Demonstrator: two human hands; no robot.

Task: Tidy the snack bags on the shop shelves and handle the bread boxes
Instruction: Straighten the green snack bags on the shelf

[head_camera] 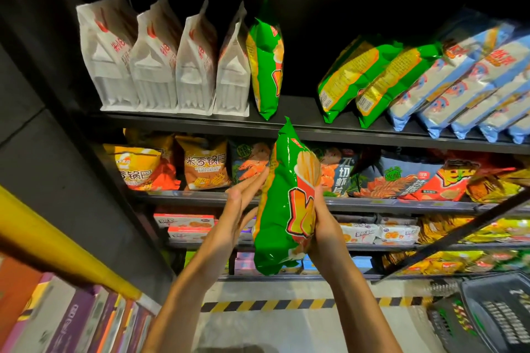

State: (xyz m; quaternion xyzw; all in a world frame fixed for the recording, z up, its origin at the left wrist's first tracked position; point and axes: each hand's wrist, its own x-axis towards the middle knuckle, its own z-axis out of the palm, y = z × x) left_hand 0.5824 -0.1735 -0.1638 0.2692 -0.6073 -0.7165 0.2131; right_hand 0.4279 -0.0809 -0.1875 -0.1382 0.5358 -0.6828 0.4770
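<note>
A green chip bag point(282, 203) is held upright in front of the shelves, its top corner reaching the front edge of the top shelf point(309, 123). The right hand point(324, 226) holds it from the right side and behind; its fingers are mostly hidden by the bag, so only the back of the hand and the wrist show. The left hand point(243, 200) lies flat against the bag's left edge, fingers straight and together, thumb tucked partly behind the bag.

On the top shelf stand four white bags point(160, 66) in a row, then one upright green bag point(266, 63) just beside them. After a gap, two more green bags point(370, 80) lean to the right, against a row of blue-and-white packs point(464, 86) cut off at the right edge.

The lower shelves hold orange, dark and red snack bags point(200, 163), partly hidden by the held bag and hands; their print is blurred. A black basket point(499, 312) sits at bottom right, cut off by the frame.
</note>
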